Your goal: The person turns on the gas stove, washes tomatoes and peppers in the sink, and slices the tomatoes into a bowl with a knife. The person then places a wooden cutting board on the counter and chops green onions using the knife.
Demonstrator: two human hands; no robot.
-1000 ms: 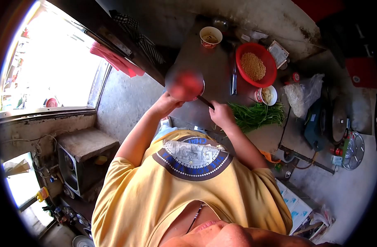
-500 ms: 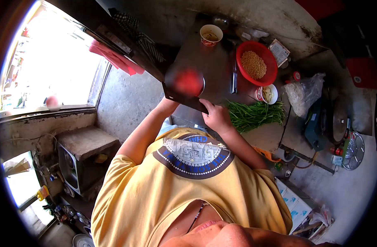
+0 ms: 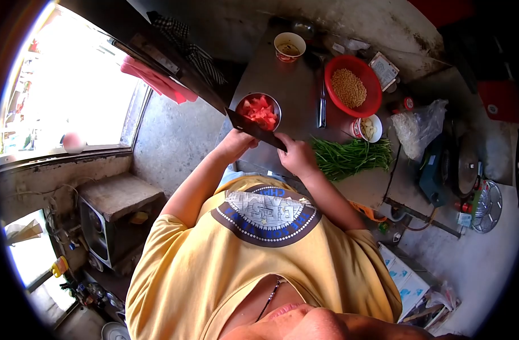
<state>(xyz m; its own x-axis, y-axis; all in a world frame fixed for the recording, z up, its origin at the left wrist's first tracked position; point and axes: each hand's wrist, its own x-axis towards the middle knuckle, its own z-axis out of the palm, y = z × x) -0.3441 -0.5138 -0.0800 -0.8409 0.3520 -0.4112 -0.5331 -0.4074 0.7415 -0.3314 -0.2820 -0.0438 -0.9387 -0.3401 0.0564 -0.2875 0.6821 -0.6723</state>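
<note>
My right hand (image 3: pixel 298 156) is closed around the handle of a dark cleaver (image 3: pixel 258 131), its broad blade pointing left and tilted. The blade lies just in front of a metal bowl (image 3: pixel 280 113) of chopped red pieces (image 3: pixel 260 111), which look like tomato, and covers its near rim. My left hand (image 3: pixel 238 145) is close under the blade, near the bowl. Its fingers are curled and partly hidden by the blade; I cannot make out what they hold, if anything. Right of my right hand lies a bunch of long green stalks (image 3: pixel 350 157).
A red basin (image 3: pixel 375 101) of pale beans, a paper cup (image 3: pixel 288 48) with leftover liquid, another cup (image 3: pixel 368 129) with pale slices and a dark-bladed knife (image 3: pixel 321 107) are on the worktop. A plastic bag (image 3: pixel 423 130) and a blue-green appliance (image 3: pixel 433 175) stand farther right.
The cleaver blade has shifted slightly, and the bowl's red pieces now show clearly. More of my left hand's fingers show below the blade. My right hand keeps its grip on the cleaver.
</note>
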